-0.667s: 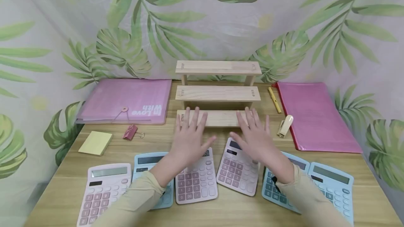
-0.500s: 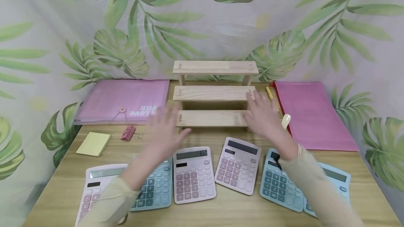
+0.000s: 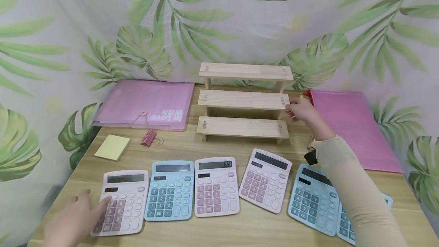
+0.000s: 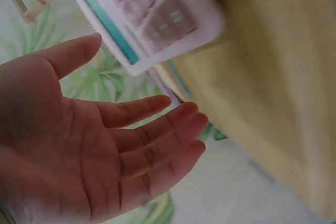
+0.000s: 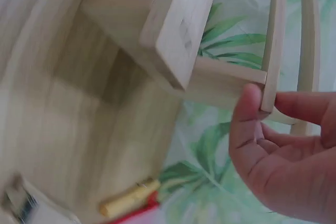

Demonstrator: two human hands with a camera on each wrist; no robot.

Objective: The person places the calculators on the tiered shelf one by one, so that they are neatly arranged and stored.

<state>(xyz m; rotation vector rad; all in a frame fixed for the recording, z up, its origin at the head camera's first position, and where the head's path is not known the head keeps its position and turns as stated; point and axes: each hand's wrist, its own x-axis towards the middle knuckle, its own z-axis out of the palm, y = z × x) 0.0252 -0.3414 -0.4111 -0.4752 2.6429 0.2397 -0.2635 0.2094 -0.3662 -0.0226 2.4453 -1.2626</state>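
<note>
A three-tier wooden display stand (image 3: 243, 99) stands at the back middle of the table. At the right end of its middle board, my right hand (image 3: 305, 111) pinches the corner; in the right wrist view the thumb (image 5: 247, 108) and forefinger close on the board's end. My left hand (image 3: 77, 216) is low at the left, fingers loosely extended, overlapping the leftmost pink calculator (image 3: 128, 201). Palm showing and holding nothing, that hand (image 4: 100, 145) appears beside the calculator (image 4: 157, 19) in the left wrist view. Right of it lie a blue calculator (image 3: 170, 190) and a pink one (image 3: 217, 186) displaying 650.
Another pink calculator (image 3: 265, 180) lies tilted, with blue ones (image 3: 313, 201) partly under the right sleeve. A pink document folder (image 3: 147, 102), sticky notes (image 3: 112, 147) and a binder clip (image 3: 149, 138) are at left. At right are a zip folder (image 3: 353, 125) and yellow pen (image 5: 128, 199).
Both hands have left the bottom board of the stand. The left hand has swung down and left to the pink calculator; the right has moved up and right and taken hold of the middle board's end.
</note>
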